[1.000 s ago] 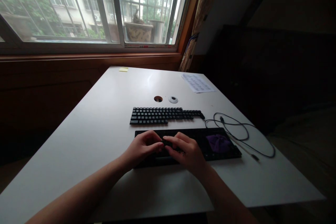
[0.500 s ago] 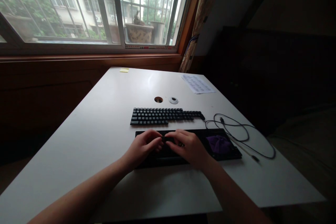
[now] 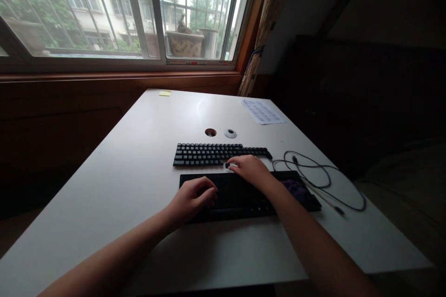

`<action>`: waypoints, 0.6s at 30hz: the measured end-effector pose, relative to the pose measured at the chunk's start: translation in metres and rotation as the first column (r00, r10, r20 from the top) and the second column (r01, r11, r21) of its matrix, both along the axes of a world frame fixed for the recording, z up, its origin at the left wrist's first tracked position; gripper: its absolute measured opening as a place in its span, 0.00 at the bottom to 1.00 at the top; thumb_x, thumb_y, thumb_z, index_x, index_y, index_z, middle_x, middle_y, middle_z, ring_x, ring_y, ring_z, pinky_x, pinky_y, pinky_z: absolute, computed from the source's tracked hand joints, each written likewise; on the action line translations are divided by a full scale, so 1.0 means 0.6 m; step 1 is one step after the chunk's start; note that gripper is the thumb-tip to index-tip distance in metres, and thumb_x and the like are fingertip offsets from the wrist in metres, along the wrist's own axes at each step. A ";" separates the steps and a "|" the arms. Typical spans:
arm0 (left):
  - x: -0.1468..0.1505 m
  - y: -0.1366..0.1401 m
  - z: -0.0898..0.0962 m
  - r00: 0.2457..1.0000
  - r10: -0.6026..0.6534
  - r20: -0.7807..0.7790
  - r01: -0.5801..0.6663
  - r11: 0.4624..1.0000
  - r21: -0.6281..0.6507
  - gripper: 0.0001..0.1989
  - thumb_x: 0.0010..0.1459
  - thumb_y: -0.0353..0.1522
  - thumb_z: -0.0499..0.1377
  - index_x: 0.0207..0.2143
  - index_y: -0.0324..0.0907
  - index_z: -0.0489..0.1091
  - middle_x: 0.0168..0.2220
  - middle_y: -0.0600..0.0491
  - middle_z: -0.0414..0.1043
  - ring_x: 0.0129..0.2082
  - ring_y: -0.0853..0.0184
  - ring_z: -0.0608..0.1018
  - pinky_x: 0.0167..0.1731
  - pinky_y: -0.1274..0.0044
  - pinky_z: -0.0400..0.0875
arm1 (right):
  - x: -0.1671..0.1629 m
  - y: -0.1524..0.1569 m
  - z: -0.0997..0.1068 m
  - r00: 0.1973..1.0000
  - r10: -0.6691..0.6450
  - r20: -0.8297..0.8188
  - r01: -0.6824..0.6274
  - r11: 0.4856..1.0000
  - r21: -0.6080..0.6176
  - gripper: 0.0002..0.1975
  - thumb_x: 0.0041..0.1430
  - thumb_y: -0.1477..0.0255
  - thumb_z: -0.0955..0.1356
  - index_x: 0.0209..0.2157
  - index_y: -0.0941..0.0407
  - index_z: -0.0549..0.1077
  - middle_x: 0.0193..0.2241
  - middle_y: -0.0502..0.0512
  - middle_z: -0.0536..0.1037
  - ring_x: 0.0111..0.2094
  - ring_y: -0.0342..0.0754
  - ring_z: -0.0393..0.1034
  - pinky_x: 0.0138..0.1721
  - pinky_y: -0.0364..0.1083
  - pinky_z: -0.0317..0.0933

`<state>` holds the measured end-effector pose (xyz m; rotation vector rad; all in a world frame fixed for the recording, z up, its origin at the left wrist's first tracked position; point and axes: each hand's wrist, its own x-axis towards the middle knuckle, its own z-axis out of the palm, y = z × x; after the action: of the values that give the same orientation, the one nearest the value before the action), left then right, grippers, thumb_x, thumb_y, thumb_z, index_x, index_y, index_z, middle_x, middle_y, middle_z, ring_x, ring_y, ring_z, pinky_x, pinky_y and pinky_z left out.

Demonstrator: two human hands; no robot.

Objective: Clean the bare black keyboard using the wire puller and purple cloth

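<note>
Beside laid-out keycap rows (image 3: 205, 152), right hand (image 3: 251, 167) pinches dark keycap (image 3: 227, 165); brushing knuckles could scatter rows, loose grip drop it. Left hand (image 3: 194, 197) curled over keyboard base (image 3: 235, 189); cannot tell whether gripping.

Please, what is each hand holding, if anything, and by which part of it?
The right hand pinches a small black keycap near its right side, as seen in the picture. Whether the left hand holds anything cannot be told.
</note>
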<state>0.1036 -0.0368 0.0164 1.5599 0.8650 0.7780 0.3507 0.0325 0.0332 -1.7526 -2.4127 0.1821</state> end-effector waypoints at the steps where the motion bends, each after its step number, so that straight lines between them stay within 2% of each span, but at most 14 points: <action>1: 0.000 0.000 0.000 1.000 -0.003 0.000 0.003 1.000 0.001 0.12 0.63 0.39 0.57 0.37 0.38 0.72 0.32 0.49 0.76 0.29 0.67 0.78 0.29 0.78 0.72 | -0.002 0.000 -0.002 1.000 -0.009 0.005 0.009 1.000 -0.003 0.12 0.61 0.66 0.69 0.45 0.48 0.80 0.42 0.51 0.83 0.44 0.50 0.77 0.45 0.44 0.65; 13: 0.000 -0.001 0.001 1.000 -0.027 -0.013 0.028 0.999 0.020 0.12 0.64 0.38 0.57 0.37 0.37 0.72 0.32 0.49 0.76 0.29 0.67 0.78 0.31 0.78 0.72 | -0.002 -0.003 -0.017 0.999 -0.048 0.024 0.048 0.999 0.015 0.14 0.63 0.64 0.67 0.49 0.48 0.78 0.45 0.53 0.82 0.46 0.52 0.76 0.46 0.46 0.65; 18: -0.001 0.000 0.001 0.999 -0.032 -0.008 0.033 0.999 0.029 0.12 0.64 0.38 0.57 0.37 0.37 0.73 0.32 0.49 0.76 0.29 0.67 0.78 0.30 0.78 0.72 | 0.005 -0.020 -0.020 0.999 -0.041 0.029 0.038 0.994 0.103 0.15 0.65 0.64 0.66 0.51 0.48 0.76 0.44 0.53 0.81 0.43 0.50 0.76 0.41 0.45 0.65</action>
<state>0.1030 -0.0369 0.0168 1.5996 0.8356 0.7643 0.3534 0.0207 0.0212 -1.7694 -2.3611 0.0259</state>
